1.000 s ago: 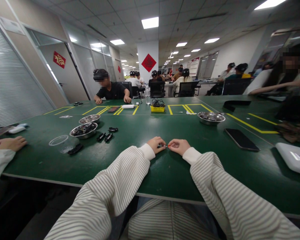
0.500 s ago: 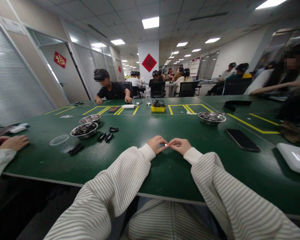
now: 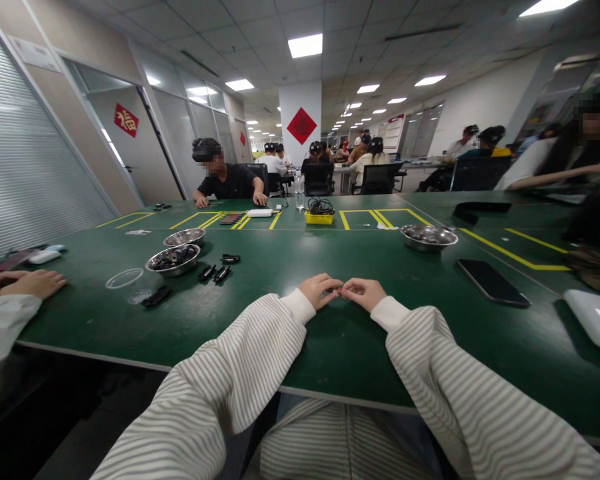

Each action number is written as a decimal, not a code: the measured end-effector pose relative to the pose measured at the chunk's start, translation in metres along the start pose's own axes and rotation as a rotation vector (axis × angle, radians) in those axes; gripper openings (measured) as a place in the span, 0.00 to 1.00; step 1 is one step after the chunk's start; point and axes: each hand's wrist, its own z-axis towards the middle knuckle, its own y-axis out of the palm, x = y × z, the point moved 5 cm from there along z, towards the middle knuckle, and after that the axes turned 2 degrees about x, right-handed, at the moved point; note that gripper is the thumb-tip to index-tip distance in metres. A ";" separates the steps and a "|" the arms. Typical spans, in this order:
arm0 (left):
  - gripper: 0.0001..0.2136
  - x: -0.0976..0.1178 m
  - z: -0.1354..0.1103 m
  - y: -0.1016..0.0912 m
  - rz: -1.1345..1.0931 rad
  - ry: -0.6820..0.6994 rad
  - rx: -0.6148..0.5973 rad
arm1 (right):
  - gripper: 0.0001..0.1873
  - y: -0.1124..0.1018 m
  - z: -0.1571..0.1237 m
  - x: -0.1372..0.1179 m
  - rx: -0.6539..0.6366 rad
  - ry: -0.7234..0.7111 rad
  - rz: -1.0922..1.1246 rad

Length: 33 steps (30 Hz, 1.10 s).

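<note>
My left hand [image 3: 321, 291] and my right hand [image 3: 364, 293] meet low over the green table [image 3: 350, 360], fingertips close together. Between them is a tiny orange-red part [image 3: 339, 291], mostly covered by the fingers. The thumb and fingers of my left hand pinch one side of it; those of my right hand close on the other side. Its exact kind is too small to make out.
Left of my hands lie several black plastic pieces [image 3: 221, 274], a metal bowl of dark parts [image 3: 173, 272] and a clear plastic cup [image 3: 140, 293]. To the right are another metal bowl [image 3: 429, 247], a phone [image 3: 493, 283] and a white case [image 3: 593, 320]. A neighbour's hands [image 3: 33, 285] rest at far left.
The small part's pale, shiny face between my fingers is now hidden, leaving only a bit of orange-red. My hands stay nearly in place; the whole view has shifted slightly.
</note>
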 end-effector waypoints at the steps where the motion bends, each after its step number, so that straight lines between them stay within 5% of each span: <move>1: 0.13 -0.003 0.000 0.001 0.020 0.007 -0.002 | 0.10 0.001 0.000 0.002 -0.011 0.004 -0.009; 5: 0.11 -0.040 -0.001 -0.007 0.155 -0.096 0.032 | 0.10 0.003 0.000 0.006 -0.067 0.017 -0.049; 11: 0.08 -0.146 -0.034 -0.061 0.336 -0.719 0.202 | 0.12 0.003 0.000 0.006 -0.097 0.010 -0.078; 14: 0.10 -0.176 -0.052 -0.079 0.347 -0.928 0.274 | 0.12 0.004 0.000 0.006 -0.116 0.013 -0.092; 22: 0.09 -0.191 -0.046 -0.065 0.405 -0.956 0.066 | 0.11 0.003 0.001 0.005 -0.138 0.028 -0.128; 29: 0.12 -0.200 -0.059 -0.072 0.499 -1.133 0.099 | 0.13 0.005 0.000 0.008 -0.154 0.035 -0.139; 33: 0.14 -0.196 -0.053 -0.066 0.511 -1.075 0.075 | 0.12 0.005 0.000 0.007 -0.145 0.026 -0.136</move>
